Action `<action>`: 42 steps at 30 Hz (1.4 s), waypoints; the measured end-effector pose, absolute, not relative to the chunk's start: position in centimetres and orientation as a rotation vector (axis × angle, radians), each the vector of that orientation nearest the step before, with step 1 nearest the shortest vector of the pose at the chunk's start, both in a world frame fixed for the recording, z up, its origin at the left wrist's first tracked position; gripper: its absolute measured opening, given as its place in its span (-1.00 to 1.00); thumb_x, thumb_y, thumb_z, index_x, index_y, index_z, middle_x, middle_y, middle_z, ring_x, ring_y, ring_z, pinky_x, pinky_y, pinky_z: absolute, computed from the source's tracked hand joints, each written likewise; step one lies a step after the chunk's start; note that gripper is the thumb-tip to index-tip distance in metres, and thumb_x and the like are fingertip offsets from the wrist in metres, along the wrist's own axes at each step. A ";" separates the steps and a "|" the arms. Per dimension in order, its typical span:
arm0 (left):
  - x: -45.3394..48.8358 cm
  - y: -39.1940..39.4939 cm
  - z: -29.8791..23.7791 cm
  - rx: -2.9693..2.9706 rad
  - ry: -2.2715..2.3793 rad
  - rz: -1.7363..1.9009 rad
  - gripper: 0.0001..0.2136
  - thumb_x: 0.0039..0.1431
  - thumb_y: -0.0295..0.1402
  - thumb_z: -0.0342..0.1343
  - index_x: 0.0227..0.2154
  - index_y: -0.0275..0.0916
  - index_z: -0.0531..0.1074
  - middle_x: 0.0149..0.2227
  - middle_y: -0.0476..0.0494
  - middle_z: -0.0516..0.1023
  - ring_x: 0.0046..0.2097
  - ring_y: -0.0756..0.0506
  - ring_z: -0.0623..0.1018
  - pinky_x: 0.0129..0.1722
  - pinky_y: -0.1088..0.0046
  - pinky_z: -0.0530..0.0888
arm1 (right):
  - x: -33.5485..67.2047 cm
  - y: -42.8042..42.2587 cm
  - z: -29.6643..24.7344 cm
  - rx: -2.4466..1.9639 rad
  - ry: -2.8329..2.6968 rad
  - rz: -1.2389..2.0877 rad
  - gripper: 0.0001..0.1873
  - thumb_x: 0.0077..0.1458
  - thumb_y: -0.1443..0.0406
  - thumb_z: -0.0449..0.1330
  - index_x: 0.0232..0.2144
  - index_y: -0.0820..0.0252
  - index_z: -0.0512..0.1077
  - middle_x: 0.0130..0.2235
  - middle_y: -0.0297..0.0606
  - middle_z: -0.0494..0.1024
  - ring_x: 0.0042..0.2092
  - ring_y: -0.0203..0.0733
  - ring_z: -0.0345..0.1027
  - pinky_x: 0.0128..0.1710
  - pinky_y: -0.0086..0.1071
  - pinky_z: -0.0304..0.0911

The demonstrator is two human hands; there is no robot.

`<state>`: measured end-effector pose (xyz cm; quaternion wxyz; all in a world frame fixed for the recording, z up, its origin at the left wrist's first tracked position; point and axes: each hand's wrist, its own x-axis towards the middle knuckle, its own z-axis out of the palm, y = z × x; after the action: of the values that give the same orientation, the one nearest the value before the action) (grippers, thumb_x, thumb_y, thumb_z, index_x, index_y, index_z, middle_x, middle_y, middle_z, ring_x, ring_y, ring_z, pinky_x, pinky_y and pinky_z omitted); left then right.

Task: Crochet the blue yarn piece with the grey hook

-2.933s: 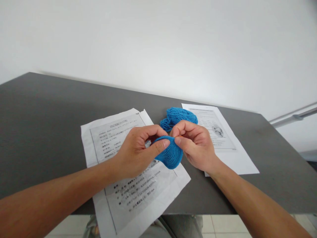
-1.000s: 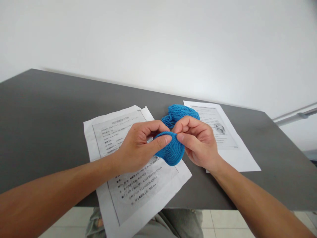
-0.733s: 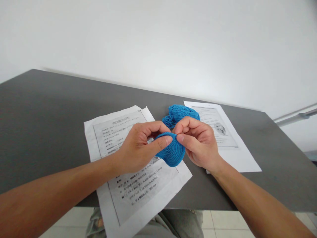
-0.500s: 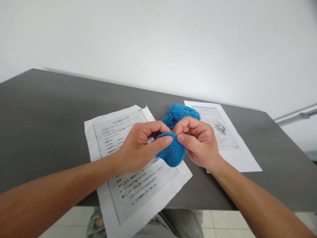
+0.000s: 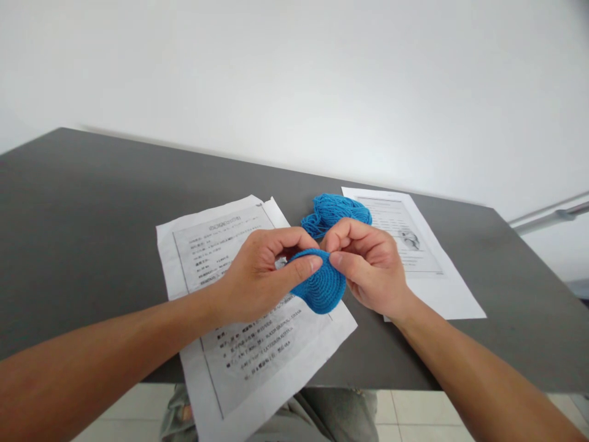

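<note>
A blue crocheted piece (image 5: 322, 287), rounded and ribbed in rings, is held up between both hands over the printed sheet. My left hand (image 5: 262, 270) pinches its upper left edge, thumb on the near face and fingers behind. At the top right edge, the thumb and index finger of my right hand (image 5: 370, 264) are pressed together on the rim. Whether a hook or a strand lies inside that right pinch is hidden. Just behind the hands rests a loose skein of blue yarn (image 5: 340, 210).
Under my left forearm a creased printed sheet (image 5: 271, 393) overhangs the front edge of the dark grey table (image 5: 115, 202). Another printed page (image 5: 432, 294), with a small picture, lies to the right. A white wall (image 5: 294, 80) stands behind the table.
The crocheted piece and both hands have dipped very slightly. Both grips look the same, and the yarn and papers have stayed in place.
</note>
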<state>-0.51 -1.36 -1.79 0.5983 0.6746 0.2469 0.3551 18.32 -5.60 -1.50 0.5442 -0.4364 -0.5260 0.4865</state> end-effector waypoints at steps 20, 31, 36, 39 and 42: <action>-0.6 -1.2 -1.8 1.612 0.556 0.822 -0.86 0.28 -0.36 0.24 -0.38 -0.29 0.55 -0.48 0.05 0.42 -0.46 0.06 0.32 -0.51 0.56 0.26 | 18.1 -5.6 -1.6 -0.974 -1.203 1.191 -0.90 -0.02 0.40 0.38 -0.46 0.16 0.52 -0.58 -0.49 0.47 -0.62 -0.44 0.21 -0.65 -0.53 0.10; -0.6 -1.1 -2.1 1.612 0.542 0.815 -0.82 0.31 -0.32 0.25 -0.38 -0.31 0.54 -0.49 0.05 0.42 -0.45 0.07 0.32 -0.48 0.55 0.26 | 18.1 -5.5 -1.8 -0.998 -1.199 1.176 -0.91 -0.03 0.40 0.36 -0.48 0.16 0.53 -0.59 -0.50 0.46 -0.62 -0.46 0.22 -0.64 -0.56 0.11; -0.5 -0.8 -2.4 1.577 0.544 0.804 -0.77 0.33 -0.26 0.25 -0.38 -0.34 0.54 -0.48 0.04 0.42 -0.44 0.07 0.31 -0.47 0.54 0.26 | 18.1 -5.2 -2.1 -1.037 -1.192 1.163 -0.91 -0.02 0.38 0.35 -0.50 0.15 0.52 -0.61 -0.51 0.44 -0.62 -0.45 0.23 -0.64 -0.56 0.12; -0.6 -0.8 -2.5 1.583 0.562 0.789 -0.77 0.32 -0.26 0.25 -0.38 -0.34 0.54 -0.49 0.05 0.40 -0.45 0.07 0.29 -0.47 0.53 0.24 | 18.0 -5.1 -2.2 -1.046 -1.188 1.168 -0.91 -0.02 0.38 0.35 -0.50 0.15 0.51 -0.60 -0.51 0.43 -0.62 -0.45 0.23 -0.63 -0.56 0.13; -0.6 -0.8 -2.6 1.589 0.583 0.779 -0.77 0.31 -0.27 0.25 -0.39 -0.33 0.53 -0.50 0.05 0.38 -0.45 0.07 0.28 -0.47 0.53 0.23 | 18.0 -5.1 -2.0 -1.052 -1.178 1.188 -0.91 -0.03 0.38 0.34 -0.50 0.15 0.50 -0.61 -0.52 0.43 -0.62 -0.45 0.21 -0.64 -0.55 0.12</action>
<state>-0.63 -0.77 -2.58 0.5965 0.6844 0.2512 0.3357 18.02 -5.10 -2.04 0.5501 -0.4446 -0.4977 0.5019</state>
